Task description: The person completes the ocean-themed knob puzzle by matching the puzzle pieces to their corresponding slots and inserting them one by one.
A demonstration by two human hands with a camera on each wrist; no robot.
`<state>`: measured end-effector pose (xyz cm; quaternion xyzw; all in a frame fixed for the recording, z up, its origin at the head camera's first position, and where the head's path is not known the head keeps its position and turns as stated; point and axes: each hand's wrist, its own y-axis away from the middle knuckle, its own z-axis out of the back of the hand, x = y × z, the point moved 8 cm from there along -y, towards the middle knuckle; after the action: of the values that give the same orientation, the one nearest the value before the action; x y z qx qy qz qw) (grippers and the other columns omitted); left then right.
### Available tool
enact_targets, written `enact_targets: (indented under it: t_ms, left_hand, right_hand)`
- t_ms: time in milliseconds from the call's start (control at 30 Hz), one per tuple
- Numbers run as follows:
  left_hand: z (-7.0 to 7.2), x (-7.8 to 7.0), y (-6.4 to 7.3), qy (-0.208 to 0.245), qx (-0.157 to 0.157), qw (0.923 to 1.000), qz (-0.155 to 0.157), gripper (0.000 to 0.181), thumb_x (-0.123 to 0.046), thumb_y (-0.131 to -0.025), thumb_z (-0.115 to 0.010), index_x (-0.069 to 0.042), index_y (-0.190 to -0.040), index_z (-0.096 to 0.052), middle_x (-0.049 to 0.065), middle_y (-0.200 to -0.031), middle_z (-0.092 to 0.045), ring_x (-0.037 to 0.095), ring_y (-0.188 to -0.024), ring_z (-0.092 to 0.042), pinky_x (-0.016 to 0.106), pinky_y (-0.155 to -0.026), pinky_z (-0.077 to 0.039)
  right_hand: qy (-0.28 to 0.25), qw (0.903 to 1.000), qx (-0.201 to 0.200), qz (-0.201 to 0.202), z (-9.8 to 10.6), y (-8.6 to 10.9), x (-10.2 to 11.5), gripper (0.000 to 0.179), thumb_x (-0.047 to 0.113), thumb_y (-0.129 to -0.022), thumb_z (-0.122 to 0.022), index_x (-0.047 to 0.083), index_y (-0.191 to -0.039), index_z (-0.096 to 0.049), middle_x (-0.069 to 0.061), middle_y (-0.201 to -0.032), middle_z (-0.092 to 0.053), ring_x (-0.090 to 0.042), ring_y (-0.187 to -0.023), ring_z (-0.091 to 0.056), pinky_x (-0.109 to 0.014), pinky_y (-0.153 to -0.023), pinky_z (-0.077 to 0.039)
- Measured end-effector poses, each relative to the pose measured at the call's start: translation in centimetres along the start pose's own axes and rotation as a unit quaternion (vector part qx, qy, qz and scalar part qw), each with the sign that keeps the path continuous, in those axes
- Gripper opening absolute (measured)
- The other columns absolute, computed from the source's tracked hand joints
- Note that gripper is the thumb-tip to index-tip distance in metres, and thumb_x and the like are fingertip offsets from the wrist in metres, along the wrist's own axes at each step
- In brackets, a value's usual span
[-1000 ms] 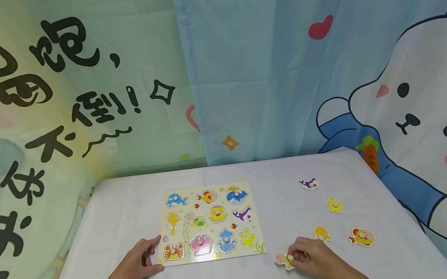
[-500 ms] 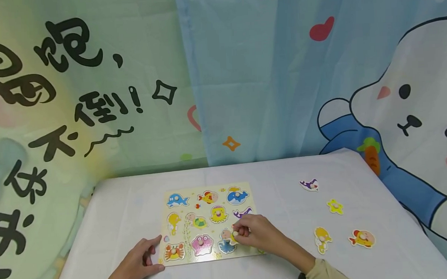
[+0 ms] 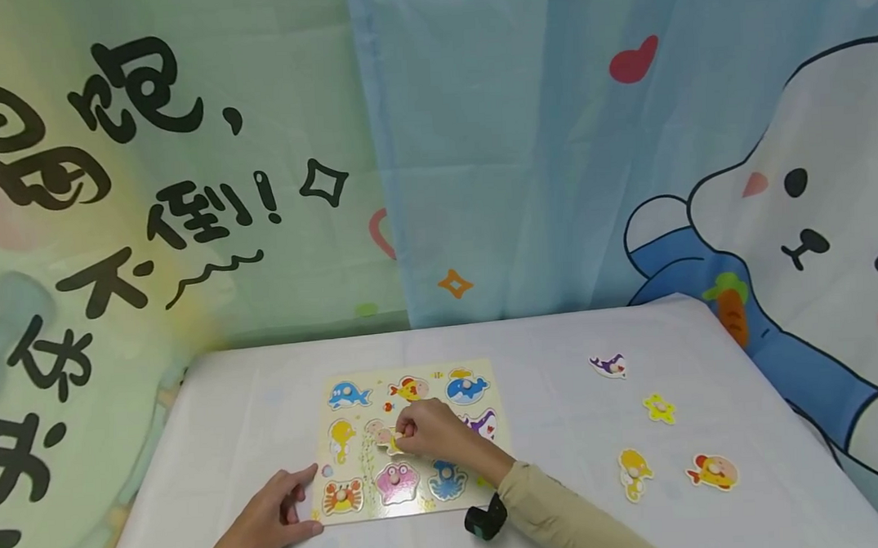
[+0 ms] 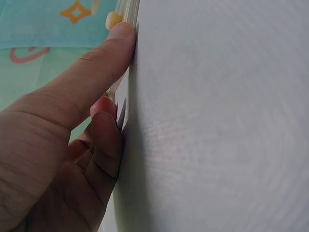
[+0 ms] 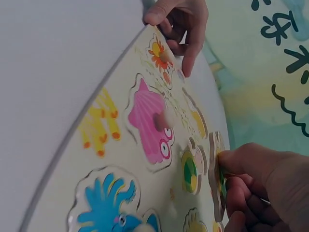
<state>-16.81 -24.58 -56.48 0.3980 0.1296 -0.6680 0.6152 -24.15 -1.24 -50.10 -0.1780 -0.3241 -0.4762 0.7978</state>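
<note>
My right hand [image 3: 439, 433] pinches a wooden turtle puzzle piece [image 5: 216, 179] by its knob. In the right wrist view the piece stands tilted just over the turtle-shaped picture [image 5: 189, 171] of the puzzle board [image 3: 412, 510]. From the head, my fingers partly hide the piece. My left hand [image 3: 261, 515] rests at the board's left edge: the forefinger touches the side, the thumb the near corner, and the other fingers bend inward. In the board sit a crab piece [image 3: 342, 496], a pink piece [image 3: 397, 482] and a blue squid piece [image 3: 447, 480], among others.
On the white cloth to the right lie a purple whale piece [image 3: 608, 366], a yellow star piece [image 3: 660, 408], a seahorse piece [image 3: 634, 474] and a red-and-yellow fish piece [image 3: 714, 471]. A black wrist camera [image 3: 485, 520] hangs at my right sleeve. Printed curtains [image 3: 479, 182] stand behind the table.
My right hand has lifted the turtle piece from the cloth right of the board and carried it left, over the board's middle. The left hand stays at the board's edge.
</note>
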Motion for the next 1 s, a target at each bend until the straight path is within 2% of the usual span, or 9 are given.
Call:
enact_targets:
  t_ms: [167, 333, 700, 1000]
  left_hand:
    - [0.0, 0.1, 0.1, -0.004, -0.003, 1.0000, 0.007, 0.089, -0.036, -0.069, -0.086, -0.005, -0.143, -0.046, 0.001, -0.091, -0.045, 0.006, -0.068, -0.045, 0.019, -0.059, -0.041]
    - [-0.1, 0.3, 0.1, -0.003, -0.004, 0.9998, 0.018, 0.091, -0.039, -0.067, -0.086, -0.007, -0.143, -0.047, 0.001, -0.092, -0.045, 0.007, -0.069, -0.045, 0.020, -0.059, -0.041]
    - [-0.1, 0.3, 0.0, -0.005, -0.003, 0.9999, 0.009, 0.091, -0.040, -0.068, -0.085, -0.006, -0.143, -0.047, 0.000, -0.092, -0.045, 0.005, -0.069, -0.044, 0.019, -0.060, -0.040]
    - [-0.1, 0.2, 0.1, 0.000, 0.000, 1.0000, 0.000, 0.091, -0.039, -0.068, -0.085, -0.006, -0.143, -0.047, 0.001, -0.092, -0.045, 0.005, -0.069, -0.044, 0.018, -0.060, -0.040]
  right_hand:
    - [0.004, 0.9997, -0.007, -0.023, -1.0, -1.4, -0.2, 0.010, 0.011, -0.079, -0.073, 0.009, -0.071, -0.066, 0.008, -0.059, -0.049, -0.003, -0.053, -0.042, -0.015, -0.051, -0.031]
    - [0.012, 0.9988, -0.016, -0.044, -1.8, -2.0, -0.4, 0.012, 0.012, -0.079, -0.074, 0.009, -0.071, -0.066, 0.007, -0.061, -0.049, -0.004, -0.054, -0.042, -0.016, -0.051, -0.030]
    - [0.030, 0.9963, -0.049, -0.064, -2.0, -2.1, -0.2, 0.014, 0.009, -0.075, -0.074, 0.009, -0.066, -0.064, 0.006, -0.063, -0.052, -0.005, -0.057, -0.042, -0.017, -0.054, -0.033]
    - [0.028, 0.9949, -0.045, -0.086, -2.1, -2.0, -0.4, 0.015, 0.010, -0.078, -0.073, 0.009, -0.066, -0.064, 0.004, -0.066, -0.055, -0.007, -0.059, -0.045, -0.019, -0.055, -0.035]
